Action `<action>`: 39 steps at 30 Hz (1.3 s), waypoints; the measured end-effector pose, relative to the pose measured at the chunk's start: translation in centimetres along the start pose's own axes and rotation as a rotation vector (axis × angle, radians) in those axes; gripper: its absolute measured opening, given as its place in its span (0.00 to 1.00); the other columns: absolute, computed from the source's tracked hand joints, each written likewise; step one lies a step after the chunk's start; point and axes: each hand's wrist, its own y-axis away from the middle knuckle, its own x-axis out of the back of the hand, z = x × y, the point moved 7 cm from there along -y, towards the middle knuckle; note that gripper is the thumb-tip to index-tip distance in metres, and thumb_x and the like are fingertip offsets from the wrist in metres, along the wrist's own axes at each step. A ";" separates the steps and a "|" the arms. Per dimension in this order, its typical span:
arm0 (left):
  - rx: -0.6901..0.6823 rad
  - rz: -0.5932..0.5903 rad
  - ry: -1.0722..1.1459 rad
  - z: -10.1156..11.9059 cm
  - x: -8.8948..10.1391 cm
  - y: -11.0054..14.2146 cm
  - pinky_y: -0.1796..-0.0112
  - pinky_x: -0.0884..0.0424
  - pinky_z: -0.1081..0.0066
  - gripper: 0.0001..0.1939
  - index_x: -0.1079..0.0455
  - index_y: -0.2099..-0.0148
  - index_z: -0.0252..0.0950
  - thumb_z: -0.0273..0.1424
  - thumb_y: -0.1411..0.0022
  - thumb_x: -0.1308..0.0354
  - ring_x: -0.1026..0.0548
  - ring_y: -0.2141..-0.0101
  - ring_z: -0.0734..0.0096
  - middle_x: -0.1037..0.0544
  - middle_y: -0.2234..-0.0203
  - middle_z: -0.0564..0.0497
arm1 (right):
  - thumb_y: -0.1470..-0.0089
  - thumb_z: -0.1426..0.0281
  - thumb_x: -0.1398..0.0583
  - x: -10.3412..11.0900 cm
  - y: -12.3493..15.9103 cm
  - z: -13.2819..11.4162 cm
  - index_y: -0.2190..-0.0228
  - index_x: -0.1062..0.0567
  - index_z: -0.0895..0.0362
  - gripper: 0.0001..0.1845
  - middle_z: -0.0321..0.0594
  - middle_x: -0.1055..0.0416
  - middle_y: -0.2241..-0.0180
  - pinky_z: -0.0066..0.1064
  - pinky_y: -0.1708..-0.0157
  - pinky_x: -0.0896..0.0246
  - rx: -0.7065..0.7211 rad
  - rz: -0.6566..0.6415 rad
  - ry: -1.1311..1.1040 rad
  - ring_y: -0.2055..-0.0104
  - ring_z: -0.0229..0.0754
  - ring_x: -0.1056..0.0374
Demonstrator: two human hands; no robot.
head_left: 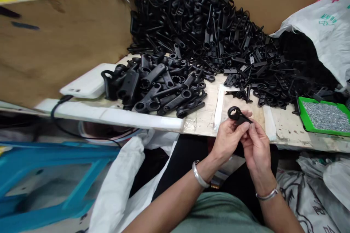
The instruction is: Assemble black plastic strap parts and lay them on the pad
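Observation:
A black plastic part with a ring at one end [237, 115] is held over the table's front edge. My left hand [229, 138] is closed on it, thumb on top, with the ring sticking out beyond the fingers. My right hand [256, 142] pinches at the part's other end, and its fingertips touch the left thumb. Whether a second small piece sits between the right fingers is hidden. Beyond my hands lie a heap of small flat black pieces [259, 69] and a pile of black ring-ended parts [166, 87].
A large heap of black parts [188, 22] rises against the cardboard at the back. At right stands a green tray [306, 118] of small metal pieces. A white power bank [89, 82] with a black cable lies at left. Below are a blue stool [68, 149] and white sacks [120, 178].

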 end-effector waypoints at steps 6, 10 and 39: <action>0.023 0.055 0.055 0.5 0.6 -0.2 0.66 0.28 0.72 0.17 0.25 0.59 0.32 0.34 0.50 0.30 0.23 0.69 0.70 0.18 0.66 0.45 | 0.49 0.62 0.34 0.5 0.8 -1.5 0.59 0.24 0.57 0.16 0.36 0.26 0.72 0.31 0.69 0.31 0.220 0.008 0.456 0.73 0.36 0.32; -0.002 0.046 0.053 0.8 0.5 -0.1 0.55 0.28 0.66 0.15 0.24 0.60 0.33 0.34 0.50 0.30 0.21 0.60 0.62 0.18 0.66 0.46 | 0.44 0.67 0.37 -0.2 2.0 -4.3 0.55 0.25 0.54 0.14 0.42 0.26 0.60 0.38 0.59 0.29 0.675 0.009 0.909 0.62 0.41 0.29; -0.357 -0.247 -0.653 6.1 0.9 0.4 0.41 0.42 0.55 0.18 0.26 0.53 0.38 0.36 0.47 0.32 0.37 0.39 0.53 0.31 0.42 0.42 | 0.51 0.68 0.33 1.5 0.8 -5.3 0.64 0.21 0.53 0.09 0.35 0.21 0.66 0.31 0.64 0.27 0.393 -0.132 0.650 0.68 0.39 0.25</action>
